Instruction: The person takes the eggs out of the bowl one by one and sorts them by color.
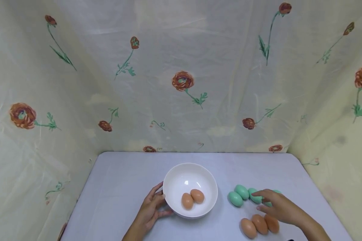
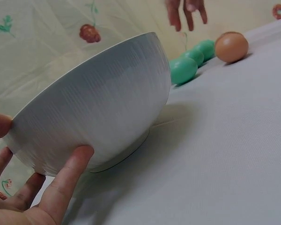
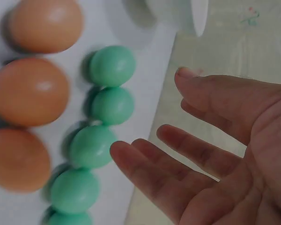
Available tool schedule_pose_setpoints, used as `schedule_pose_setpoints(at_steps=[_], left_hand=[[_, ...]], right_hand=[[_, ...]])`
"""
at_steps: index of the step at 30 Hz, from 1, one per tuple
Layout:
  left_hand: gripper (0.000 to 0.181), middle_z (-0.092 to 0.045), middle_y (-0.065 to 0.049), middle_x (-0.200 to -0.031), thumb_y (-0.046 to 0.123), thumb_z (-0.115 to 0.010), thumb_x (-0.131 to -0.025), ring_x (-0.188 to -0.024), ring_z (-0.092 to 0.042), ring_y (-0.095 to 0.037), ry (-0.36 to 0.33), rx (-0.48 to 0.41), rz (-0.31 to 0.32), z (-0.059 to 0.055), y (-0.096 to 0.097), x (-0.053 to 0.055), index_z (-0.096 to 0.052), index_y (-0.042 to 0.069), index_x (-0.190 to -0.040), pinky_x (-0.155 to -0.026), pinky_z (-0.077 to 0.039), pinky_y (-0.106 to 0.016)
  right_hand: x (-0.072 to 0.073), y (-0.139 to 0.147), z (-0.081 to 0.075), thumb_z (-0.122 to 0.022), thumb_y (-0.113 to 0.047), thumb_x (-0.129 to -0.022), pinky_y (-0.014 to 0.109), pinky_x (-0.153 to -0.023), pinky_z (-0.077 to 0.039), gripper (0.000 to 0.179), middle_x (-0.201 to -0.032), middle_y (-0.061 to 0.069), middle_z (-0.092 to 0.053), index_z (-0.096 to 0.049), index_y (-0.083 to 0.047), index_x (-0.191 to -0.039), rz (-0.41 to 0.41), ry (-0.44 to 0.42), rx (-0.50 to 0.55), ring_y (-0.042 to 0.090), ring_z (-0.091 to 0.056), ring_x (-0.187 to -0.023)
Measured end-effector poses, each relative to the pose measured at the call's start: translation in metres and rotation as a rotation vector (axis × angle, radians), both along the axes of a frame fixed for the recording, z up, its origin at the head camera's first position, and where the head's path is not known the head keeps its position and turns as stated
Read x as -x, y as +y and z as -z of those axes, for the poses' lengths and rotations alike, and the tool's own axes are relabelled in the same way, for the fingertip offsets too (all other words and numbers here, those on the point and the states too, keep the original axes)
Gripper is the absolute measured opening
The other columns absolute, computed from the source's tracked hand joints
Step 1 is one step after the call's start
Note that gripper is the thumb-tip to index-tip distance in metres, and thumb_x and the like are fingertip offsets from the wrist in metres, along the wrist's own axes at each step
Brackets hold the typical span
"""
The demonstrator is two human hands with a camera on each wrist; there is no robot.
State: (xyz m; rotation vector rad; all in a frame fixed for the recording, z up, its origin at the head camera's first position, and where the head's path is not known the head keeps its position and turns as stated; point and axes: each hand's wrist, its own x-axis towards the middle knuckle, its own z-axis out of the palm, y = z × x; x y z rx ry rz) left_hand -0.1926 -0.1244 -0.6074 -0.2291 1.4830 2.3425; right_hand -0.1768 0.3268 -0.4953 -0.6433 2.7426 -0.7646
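A white bowl [image 1: 210, 197] stands on the table with two brown eggs [image 1: 187, 201] inside. At its left side, my left hand [image 1: 151, 208] rests spread fingertips against the outer wall. From the left wrist view, the fingers [image 2: 68, 178] touch the bowl's outside low down and near the rim. My right hand [image 1: 279, 207] hovers above a row of several green eggs [image 1: 242, 192], partly covering them. Its fingers are parted and hold nothing, as the right wrist view of the hand [image 3: 215, 154] shows. Three brown eggs [image 1: 259, 224] lie in a row nearer me.
The table [image 1: 123, 174] has a pale cloth cover. Flower-printed curtains [image 1: 223, 83] hang behind it and along both sides. A small dark object [image 1: 291, 240] shows at the bottom edge of the head view; its kind is unclear.
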Motion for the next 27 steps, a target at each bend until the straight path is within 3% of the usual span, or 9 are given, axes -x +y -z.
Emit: schedule_pose_setpoints(at_steps=[6,14,20,27], left_hand=[[0.067,-0.040,-0.017,-0.156,0.018,-0.063,-0.094,-0.118,-0.063,-0.022,-0.003,-0.006,0.001,-0.003,0.001,-0.003,-0.035,0.022,-0.155,-0.087,-0.056,-0.061],[0.065,-0.042,-0.016,-0.154,0.017,-0.061,-0.095,-0.117,-0.064,-0.023,-0.004,0.002,-0.002,-0.004,0.001,0.001,-0.036,0.023,-0.155,-0.086,-0.056,-0.060],[0.064,-0.041,-0.017,-0.155,0.016,-0.060,-0.095,-0.116,-0.063,-0.022,-0.001,0.003,-0.005,-0.003,0.002,0.001,-0.037,0.023,-0.154,-0.087,-0.055,-0.061],[0.066,-0.041,-0.017,-0.155,0.018,-0.063,-0.093,-0.116,-0.064,-0.022,0.000,0.005,-0.007,-0.003,0.002,0.000,-0.037,0.022,-0.154,-0.087,-0.055,-0.063]], right_hand=[[0.021,-0.044,-0.023,-0.073,-0.019,-0.090,0.039,-0.079,-0.061,0.043,-0.125,0.021,-0.065,-0.062,-0.002,-0.128,-0.078,-0.101,0.063,0.037,-0.068,-0.102],[0.045,-0.103,-0.041,-0.075,-0.021,-0.089,0.040,-0.082,-0.061,0.044,-0.130,0.016,-0.064,-0.064,-0.007,-0.129,-0.162,-0.139,0.046,0.033,-0.068,-0.109],[0.059,-0.138,-0.039,-0.076,-0.013,-0.087,0.049,-0.087,-0.060,0.042,-0.132,0.015,-0.064,-0.065,-0.008,-0.127,-0.153,-0.234,0.048,0.037,-0.065,-0.114],[0.072,-0.162,-0.024,-0.075,-0.008,-0.087,0.037,-0.084,-0.061,0.040,-0.132,0.013,-0.064,-0.066,-0.005,-0.126,-0.224,-0.299,0.025,0.035,-0.066,-0.113]])
